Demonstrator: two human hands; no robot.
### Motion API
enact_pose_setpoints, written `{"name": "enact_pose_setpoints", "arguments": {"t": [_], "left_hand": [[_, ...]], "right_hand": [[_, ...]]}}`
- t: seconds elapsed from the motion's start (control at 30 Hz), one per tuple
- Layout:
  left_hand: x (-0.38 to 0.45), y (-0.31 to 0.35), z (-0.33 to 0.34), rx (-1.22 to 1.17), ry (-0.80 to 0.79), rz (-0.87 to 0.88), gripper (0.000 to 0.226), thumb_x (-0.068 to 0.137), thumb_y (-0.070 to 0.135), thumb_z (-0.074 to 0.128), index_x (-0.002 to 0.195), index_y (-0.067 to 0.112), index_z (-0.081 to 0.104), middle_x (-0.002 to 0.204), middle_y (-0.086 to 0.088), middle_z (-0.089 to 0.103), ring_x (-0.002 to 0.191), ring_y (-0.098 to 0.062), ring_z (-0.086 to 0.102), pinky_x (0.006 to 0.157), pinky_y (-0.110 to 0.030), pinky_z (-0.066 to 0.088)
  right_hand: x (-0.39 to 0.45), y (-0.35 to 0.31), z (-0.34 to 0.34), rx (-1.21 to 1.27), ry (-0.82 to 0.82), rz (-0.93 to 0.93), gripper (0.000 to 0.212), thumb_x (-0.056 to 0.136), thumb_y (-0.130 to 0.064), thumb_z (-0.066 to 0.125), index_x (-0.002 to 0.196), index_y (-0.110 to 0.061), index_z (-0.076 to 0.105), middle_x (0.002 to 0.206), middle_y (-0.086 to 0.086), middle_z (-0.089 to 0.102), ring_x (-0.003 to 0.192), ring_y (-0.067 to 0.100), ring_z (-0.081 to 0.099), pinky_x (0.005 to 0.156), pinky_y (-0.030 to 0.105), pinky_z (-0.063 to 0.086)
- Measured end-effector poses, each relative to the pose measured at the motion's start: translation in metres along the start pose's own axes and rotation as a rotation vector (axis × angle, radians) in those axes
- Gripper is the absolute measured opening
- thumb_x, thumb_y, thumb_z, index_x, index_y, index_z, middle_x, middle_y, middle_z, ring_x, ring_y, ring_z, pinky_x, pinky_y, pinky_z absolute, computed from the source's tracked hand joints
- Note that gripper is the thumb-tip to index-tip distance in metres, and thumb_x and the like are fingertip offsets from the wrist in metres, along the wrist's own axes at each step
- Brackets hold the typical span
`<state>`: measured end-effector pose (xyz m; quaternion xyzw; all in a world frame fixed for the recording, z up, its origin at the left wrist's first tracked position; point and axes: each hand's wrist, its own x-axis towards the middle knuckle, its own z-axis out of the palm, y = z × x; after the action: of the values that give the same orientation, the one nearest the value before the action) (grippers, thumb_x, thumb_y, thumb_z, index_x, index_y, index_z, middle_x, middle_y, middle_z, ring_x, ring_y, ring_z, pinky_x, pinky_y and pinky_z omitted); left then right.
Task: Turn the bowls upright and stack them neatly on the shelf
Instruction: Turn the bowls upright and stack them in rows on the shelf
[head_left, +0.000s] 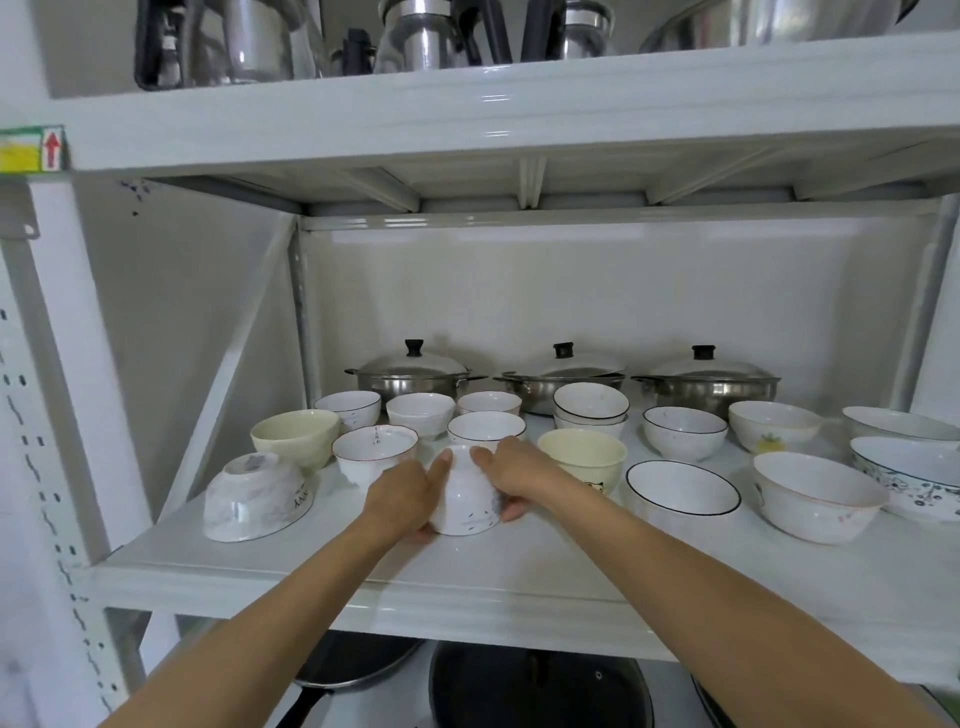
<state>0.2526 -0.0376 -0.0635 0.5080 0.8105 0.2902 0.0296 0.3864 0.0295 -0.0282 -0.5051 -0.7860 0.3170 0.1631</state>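
Note:
An upside-down white bowl (465, 499) with small dark marks stands mouth-down on the white shelf (519, 566), near the front middle. My left hand (405, 493) grips its left side and my right hand (514, 475) grips its right side, thumbs reaching over its base. A second bowl (254, 496), marbled grey, lies upside down and tilted at the front left. Several upright bowls stand around them, among them a red-rimmed bowl (375, 452), a black-rimmed bowl (485, 428) just behind my hands, and a cream bowl (583, 460) to the right.
Three lidded steel pots (413, 374) line the back of the shelf. A short stack of bowls (591, 408) stands mid-back. Wider bowls (818, 496) fill the right end. The upper shelf holds kettles, the lower one dark pans (540, 686).

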Motion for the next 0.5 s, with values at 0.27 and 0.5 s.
{"name": "enact_pose_setpoints", "arguments": {"t": [0.27, 0.5], "left_hand": [[-0.013, -0.005, -0.012, -0.270, 0.255, 0.130, 0.046, 0.091, 0.058, 0.045, 0.120, 0.023, 0.049, 0.085, -0.004, 0.070, 0.068, -0.025, 0.068, 0.072, -0.046, 0.057], [-0.031, -0.012, -0.024, -0.237, 0.369, 0.366, 0.076, 0.066, 0.060, 0.071, 0.127, 0.023, 0.045, 0.113, 0.008, 0.044, 0.075, -0.014, 0.064, 0.070, -0.034, 0.056]], "right_hand": [[0.001, 0.000, -0.006, 0.192, 0.187, -0.112, 0.059, 0.097, -0.056, 0.023, 0.116, -0.009, 0.054, 0.107, 0.016, 0.065, 0.086, 0.029, 0.065, 0.072, 0.035, 0.052], [0.000, -0.007, -0.019, 0.710, 0.110, 0.013, 0.063, 0.095, -0.058, 0.031, 0.121, -0.004, 0.051, 0.114, 0.016, 0.063, 0.095, 0.036, 0.065, 0.061, 0.040, 0.059]]}}
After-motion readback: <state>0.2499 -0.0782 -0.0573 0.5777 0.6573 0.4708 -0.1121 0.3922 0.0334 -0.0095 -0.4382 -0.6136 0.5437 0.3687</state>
